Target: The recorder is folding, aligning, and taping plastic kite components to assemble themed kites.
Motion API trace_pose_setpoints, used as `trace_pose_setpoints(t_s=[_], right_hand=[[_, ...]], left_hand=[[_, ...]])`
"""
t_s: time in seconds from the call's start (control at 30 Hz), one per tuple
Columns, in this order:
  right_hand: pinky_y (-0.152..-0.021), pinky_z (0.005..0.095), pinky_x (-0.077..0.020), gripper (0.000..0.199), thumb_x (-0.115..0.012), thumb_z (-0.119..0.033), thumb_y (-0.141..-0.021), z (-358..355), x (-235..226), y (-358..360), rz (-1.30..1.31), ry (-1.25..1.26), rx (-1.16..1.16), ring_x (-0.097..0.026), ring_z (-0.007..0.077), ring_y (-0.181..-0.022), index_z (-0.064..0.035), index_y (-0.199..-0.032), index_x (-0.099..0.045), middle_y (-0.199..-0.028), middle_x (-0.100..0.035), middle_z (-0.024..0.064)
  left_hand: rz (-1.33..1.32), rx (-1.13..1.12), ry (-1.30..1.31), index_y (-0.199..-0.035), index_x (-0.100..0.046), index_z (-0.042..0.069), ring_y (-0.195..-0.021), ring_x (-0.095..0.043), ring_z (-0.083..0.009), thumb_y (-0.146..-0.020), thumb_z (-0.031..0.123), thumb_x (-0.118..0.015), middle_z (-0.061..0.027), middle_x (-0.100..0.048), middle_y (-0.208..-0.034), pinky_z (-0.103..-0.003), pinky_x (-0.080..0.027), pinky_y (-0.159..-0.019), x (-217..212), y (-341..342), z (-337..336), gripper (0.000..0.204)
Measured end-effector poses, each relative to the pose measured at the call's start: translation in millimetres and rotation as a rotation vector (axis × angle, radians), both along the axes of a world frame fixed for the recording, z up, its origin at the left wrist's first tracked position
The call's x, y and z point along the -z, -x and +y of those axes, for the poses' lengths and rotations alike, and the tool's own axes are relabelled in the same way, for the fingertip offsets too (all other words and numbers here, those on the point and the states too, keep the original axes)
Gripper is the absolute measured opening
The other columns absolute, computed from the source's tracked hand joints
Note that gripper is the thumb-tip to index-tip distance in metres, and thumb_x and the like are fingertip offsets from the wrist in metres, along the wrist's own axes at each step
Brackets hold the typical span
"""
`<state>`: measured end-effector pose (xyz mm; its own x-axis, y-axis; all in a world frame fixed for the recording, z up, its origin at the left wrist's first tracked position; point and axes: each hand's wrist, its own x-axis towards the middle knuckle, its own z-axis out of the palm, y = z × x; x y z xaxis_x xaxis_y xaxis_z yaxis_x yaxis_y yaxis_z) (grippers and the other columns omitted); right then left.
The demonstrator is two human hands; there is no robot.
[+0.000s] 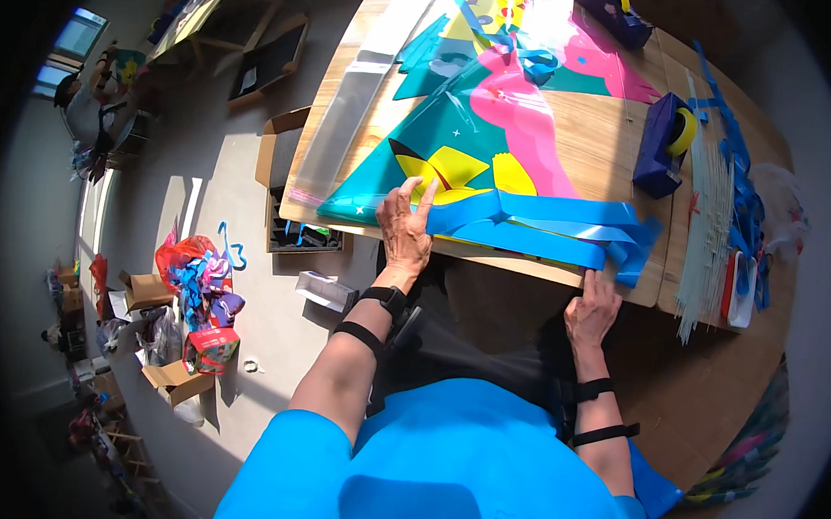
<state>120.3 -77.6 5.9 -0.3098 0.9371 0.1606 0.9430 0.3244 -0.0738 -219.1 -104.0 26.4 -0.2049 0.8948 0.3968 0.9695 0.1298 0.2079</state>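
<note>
Two grips (pixel 405 235) (pixel 593 316) at blue ribbon (pixel 550 210), two tape dispensers (pixel 654 159) (pixel 621 18)

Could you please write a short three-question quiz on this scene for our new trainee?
1. Multiple choice: What colour is the tape roll on the nearer dispenser? a) red b) yellow c) white
2. True or false: The left hand is holding that dispenser.
3. Fill in the blank: The long shiny strip stretching between the left hand and the right hand is ____.

Key: 1. b; 2. False, it is at the near edge of the table; 3. blue.
</note>
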Motion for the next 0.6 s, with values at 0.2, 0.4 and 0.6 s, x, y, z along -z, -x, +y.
trace_pose_setpoints(t_s=[0.2, 0.4, 0.6], right_hand=[[-0.087, 0.0396, -0.0402, 0.053, -0.061, -0.008, -0.067, -0.7, 1.4, 1.4, -0.004, 0.006, -0.018, -0.057, 0.0278, -0.102, 0.0022, -0.12, -0.06, -0.123, -0.062, 0.0133], [-0.087, 0.0392, -0.0406, 0.058, -0.061, -0.006, -0.066, -1.2, 0.1, -1.4, 0.02, -0.01, -0.041, -0.056, 0.0279, -0.103, 0.0023, -0.124, -0.059, -0.123, -0.062, 0.0133], [-0.088, 0.0382, -0.0407, 0.06, -0.062, -0.007, -0.065, 2.0, 9.3, -3.8, 0.006, -0.018, -0.057, -0.057, 0.0264, -0.096, 0.0006, -0.125, -0.058, -0.129, -0.059, 0.0124]], left_hand=[[-0.201, -0.061, 0.011, -0.138, -0.052, 0.01, -0.114, -0.051, -0.0294, -0.084, 0.005, -0.056, -0.0093, -0.055, -0.118, -0.043, -0.038, -0.102, 30.0, -8.0, -37.8, 0.054], [-0.305, -0.024, -0.007, -0.139, -0.049, 0.007, -0.133, -0.044, -0.0305, -0.084, -0.005, -0.048, -0.0118, -0.051, -0.139, -0.044, -0.028, -0.117, 39.0, 0.4, -33.4, 0.056], [-0.376, -0.144, -0.001, -0.138, -0.05, 0.011, -0.118, -0.049, -0.0291, -0.086, 0.003, -0.053, -0.0046, -0.052, -0.14, -0.041, -0.035, -0.105, 41.0, 21.5, -14.6, 0.053]])
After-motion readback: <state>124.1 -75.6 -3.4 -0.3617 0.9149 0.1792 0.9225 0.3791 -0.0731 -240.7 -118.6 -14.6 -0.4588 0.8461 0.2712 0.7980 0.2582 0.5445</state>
